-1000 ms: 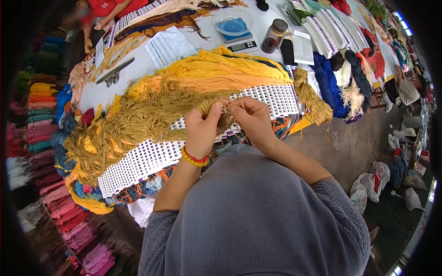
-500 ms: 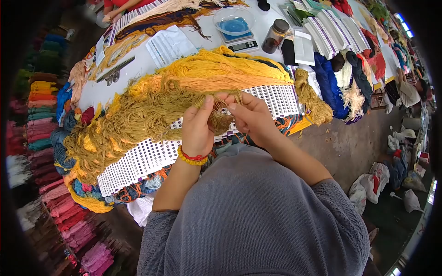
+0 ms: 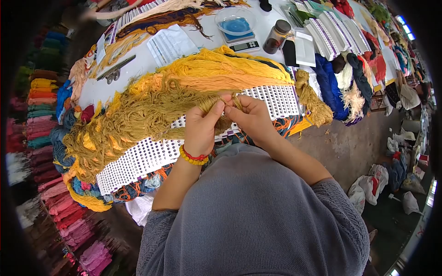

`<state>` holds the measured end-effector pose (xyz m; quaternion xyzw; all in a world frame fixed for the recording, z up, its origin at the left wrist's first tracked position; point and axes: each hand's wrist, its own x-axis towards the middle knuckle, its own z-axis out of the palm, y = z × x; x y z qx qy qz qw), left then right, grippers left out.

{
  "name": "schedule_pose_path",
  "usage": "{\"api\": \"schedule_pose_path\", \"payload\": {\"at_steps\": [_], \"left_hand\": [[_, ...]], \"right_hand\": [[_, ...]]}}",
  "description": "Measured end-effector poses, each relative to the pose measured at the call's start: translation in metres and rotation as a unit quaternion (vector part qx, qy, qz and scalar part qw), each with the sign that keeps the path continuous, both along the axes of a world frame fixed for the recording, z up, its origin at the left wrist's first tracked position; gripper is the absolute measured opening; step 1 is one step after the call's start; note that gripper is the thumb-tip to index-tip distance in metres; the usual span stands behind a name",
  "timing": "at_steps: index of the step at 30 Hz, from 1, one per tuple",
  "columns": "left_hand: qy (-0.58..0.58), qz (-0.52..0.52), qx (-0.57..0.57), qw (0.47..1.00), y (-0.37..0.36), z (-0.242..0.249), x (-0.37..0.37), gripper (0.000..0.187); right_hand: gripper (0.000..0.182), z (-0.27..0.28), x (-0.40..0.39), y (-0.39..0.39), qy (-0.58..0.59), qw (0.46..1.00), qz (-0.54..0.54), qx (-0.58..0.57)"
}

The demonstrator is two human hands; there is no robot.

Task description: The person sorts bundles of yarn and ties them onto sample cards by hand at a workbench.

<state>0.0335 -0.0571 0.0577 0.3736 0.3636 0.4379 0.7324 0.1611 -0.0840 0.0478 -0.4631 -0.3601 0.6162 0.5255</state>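
Observation:
A long, loose hank of olive-gold yarn [image 3: 138,115] stretches across the table from the left to my hands. My left hand [image 3: 202,124], with red and yellow beaded bracelets [image 3: 193,158] at the wrist, is closed on the yarn's right end. Pinching the same strands from the other side is my right hand [image 3: 251,119], its fingertips close against the left thumb. Beneath the yarn lie white cards with rows of dark holes [image 3: 142,161]. Yellow and orange yarn [image 3: 221,69] is heaped just behind. Exactly how the strands run between my fingertips is hidden.
Behind the yarn are scissors [image 3: 113,73], a printed sheet [image 3: 171,44], a digital scale [image 3: 244,46] bearing a clear bowl [image 3: 235,21], and a dark-lidded jar [image 3: 277,37]. A twisted olive hank [image 3: 313,99] and blue yarn [image 3: 329,87] hang at the right edge. Another person's arm [image 3: 108,14] shows top left.
My fingertips have drawn closer together, and the strands that were spread between them are now gathered. The other person's arm at the top left has moved.

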Motion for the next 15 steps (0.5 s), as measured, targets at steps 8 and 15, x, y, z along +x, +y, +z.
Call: {"api": "schedule_pose_path", "payload": {"at_steps": [8, 15], "left_hand": [[-0.005, 0.023, -0.01, 1.0, 0.004, -0.012, -0.007, 0.019], [-0.107, -0.012, -0.08, 0.991, 0.008, -0.004, -0.014, 0.035]], "right_hand": [[0.005, -0.014, 0.0, -0.001, -0.035, 0.996, -0.053, 0.063], [0.026, 0.0, 0.024, 0.0, 0.428, 0.89, 0.151, -0.047]]}}
